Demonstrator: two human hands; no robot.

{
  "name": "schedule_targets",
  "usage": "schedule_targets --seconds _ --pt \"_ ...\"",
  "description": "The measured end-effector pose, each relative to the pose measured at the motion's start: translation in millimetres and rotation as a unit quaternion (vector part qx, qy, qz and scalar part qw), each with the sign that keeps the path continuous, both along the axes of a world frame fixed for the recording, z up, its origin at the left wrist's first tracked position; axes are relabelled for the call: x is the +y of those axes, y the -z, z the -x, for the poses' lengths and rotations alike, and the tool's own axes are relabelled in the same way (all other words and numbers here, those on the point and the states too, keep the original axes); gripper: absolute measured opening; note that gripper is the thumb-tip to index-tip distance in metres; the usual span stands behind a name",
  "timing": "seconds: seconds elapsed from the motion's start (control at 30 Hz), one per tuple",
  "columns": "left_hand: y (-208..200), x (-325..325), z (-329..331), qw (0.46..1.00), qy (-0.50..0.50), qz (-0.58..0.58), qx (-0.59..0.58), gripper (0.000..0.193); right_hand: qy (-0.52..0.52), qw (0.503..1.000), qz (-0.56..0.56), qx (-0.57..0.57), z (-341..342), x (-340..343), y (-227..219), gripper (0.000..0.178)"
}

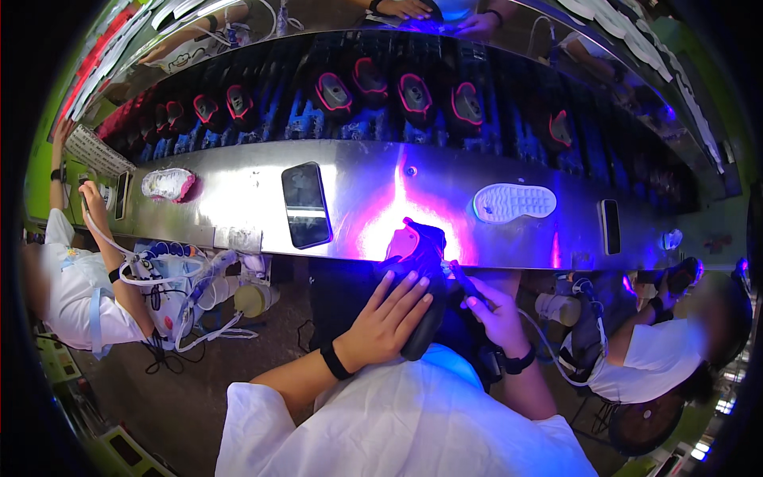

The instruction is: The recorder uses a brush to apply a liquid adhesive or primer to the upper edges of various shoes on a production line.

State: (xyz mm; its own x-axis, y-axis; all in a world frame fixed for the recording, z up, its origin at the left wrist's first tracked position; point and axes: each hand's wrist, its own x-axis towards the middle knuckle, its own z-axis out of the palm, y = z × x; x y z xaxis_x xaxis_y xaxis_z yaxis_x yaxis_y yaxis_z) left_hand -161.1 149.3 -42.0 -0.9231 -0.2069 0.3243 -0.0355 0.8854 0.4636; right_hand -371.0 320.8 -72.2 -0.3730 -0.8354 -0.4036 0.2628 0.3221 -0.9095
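Observation:
A dark shoe upper (429,242) with a glowing pink-red edge rests heel toward me over my lap, its far end against the metal bench's front edge. My left hand (389,316) lies over it, fingers spread across its near part and holding it; the thumb is hidden. In my right hand (499,314) a slim, dark pen-like tool (461,280) is pinched, its tip close to the upper's right side. Whether the tip touches cannot be made out in the purple glare. A thin pale hose (531,322) shows beside my right wrist.
On the metal bench (262,187) lie a phone (306,205), a white sole (515,203), a white-and-pink shoe part (168,184) and another phone (610,226). Behind runs a dark slatted conveyor (286,103) carrying several shoe uppers (413,97). Co-workers sit left and right, with hoses and pots nearby.

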Motion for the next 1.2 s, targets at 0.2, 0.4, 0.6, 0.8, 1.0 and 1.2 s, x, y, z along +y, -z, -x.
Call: schedule_targets --seconds 0.2,0.4,0.6,0.8,1.0,1.2 --pt "0.8 -4.9 0.6 0.997 0.025 0.062 -0.025 0.059 -0.063 0.997 0.015 0.035 12.0 23.0 -12.4 0.041" --pt "-12.1 9.6 15.3 0.999 -0.019 0.017 -0.030 0.062 -0.058 0.997 0.017 0.054 1.5 39.9 -25.0 0.041" --pt "-27.7 23.0 36.8 0.996 -0.034 0.050 -0.062 0.086 -0.015 0.995 0.035 0.090 0.5 49.9 -30.3 0.042" --pt "-42.3 34.1 55.0 0.993 -0.061 0.067 -0.079 0.088 0.003 0.997 0.053 0.053 0.0 62.4 -38.7 0.044" --pt "-57.7 40.9 83.2 0.989 -0.079 0.081 -0.092 0.087 0.035 0.997 0.049 -0.049 -4.8 89.2 -47.9 0.045" --pt "-62.3 40.2 118.6 0.990 -0.101 0.073 -0.061 0.086 0.080 0.996 0.032 0.006 -7.3 98.9 -60.6 0.044"
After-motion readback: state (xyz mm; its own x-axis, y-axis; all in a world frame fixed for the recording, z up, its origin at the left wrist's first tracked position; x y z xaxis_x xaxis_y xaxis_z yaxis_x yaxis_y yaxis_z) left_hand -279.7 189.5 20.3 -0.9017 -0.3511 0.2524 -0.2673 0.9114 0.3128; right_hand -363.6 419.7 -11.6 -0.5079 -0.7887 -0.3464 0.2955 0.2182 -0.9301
